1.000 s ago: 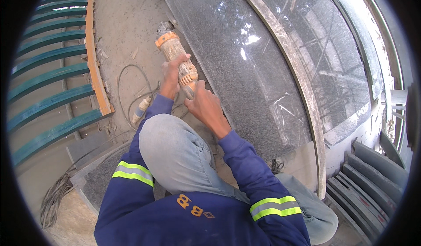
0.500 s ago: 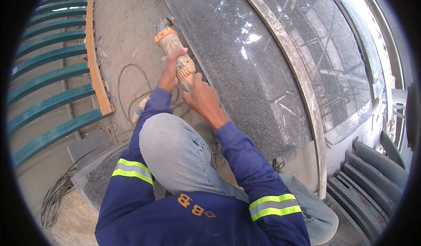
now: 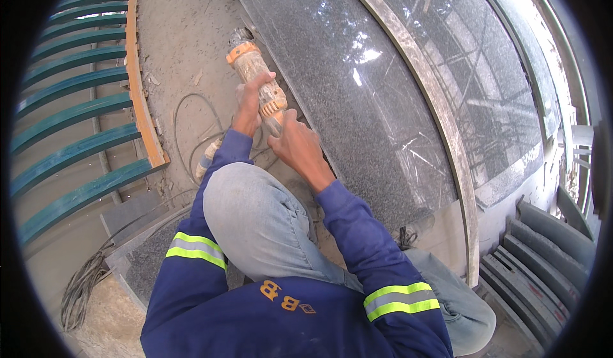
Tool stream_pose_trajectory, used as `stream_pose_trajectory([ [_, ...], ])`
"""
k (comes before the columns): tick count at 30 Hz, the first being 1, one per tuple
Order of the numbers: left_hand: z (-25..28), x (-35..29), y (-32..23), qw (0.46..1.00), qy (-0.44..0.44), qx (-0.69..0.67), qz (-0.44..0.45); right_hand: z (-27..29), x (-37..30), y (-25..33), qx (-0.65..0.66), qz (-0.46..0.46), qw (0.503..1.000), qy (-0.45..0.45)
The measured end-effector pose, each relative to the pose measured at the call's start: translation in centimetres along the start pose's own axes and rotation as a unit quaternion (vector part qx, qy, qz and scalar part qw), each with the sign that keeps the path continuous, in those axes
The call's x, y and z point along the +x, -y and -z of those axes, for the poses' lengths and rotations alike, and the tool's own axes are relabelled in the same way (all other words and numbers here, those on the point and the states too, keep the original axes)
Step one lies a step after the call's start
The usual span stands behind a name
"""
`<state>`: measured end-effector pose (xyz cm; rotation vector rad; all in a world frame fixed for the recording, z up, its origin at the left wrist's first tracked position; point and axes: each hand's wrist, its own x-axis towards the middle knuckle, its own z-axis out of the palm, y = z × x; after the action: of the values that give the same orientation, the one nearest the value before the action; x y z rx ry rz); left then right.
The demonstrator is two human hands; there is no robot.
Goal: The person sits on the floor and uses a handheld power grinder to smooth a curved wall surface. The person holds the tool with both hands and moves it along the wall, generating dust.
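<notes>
An orange, dust-coated angle grinder is gripped between both my hands, its head pointing away from me. My left hand wraps round the middle of its body. Behind it, my right hand closes on the rear end of the tool. The grinder's head lies close to the left edge of a dark, polished granite slab; whether it touches the stone I cannot tell. Dust and my grip hide part of the tool.
A second orange tool lies by my left forearm, near a looped cable. Green bars with an orange edge rail stand at left. A long strip crosses the slab. Stone pieces are stacked lower right; cables hang lower left.
Almost nothing differs. The whole view has shifted very slightly, and both hands keep the same hold on the grinder.
</notes>
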<state>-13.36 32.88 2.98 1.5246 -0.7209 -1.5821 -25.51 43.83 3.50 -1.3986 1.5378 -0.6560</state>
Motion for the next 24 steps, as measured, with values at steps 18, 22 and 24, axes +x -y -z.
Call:
stream_pose_trajectory([
  [18, 0.2, -0.8, 1.0, 1.000, 0.003, -0.013, -0.004, 1.0, -1.7, 0.2, 0.012, -0.013, 1.000, 0.018],
  [22, 0.4, -0.7, 1.0, 1.000, 0.004, -0.019, 0.004, 1.3, -1.7, 0.5, 0.007, -0.003, 1.000, 0.015],
  [24, 0.1, -0.7, 1.0, 1.000, 0.006, -0.016, 0.003, 1.2, -1.6, 0.2, 0.006, 0.000, 1.000, 0.011],
])
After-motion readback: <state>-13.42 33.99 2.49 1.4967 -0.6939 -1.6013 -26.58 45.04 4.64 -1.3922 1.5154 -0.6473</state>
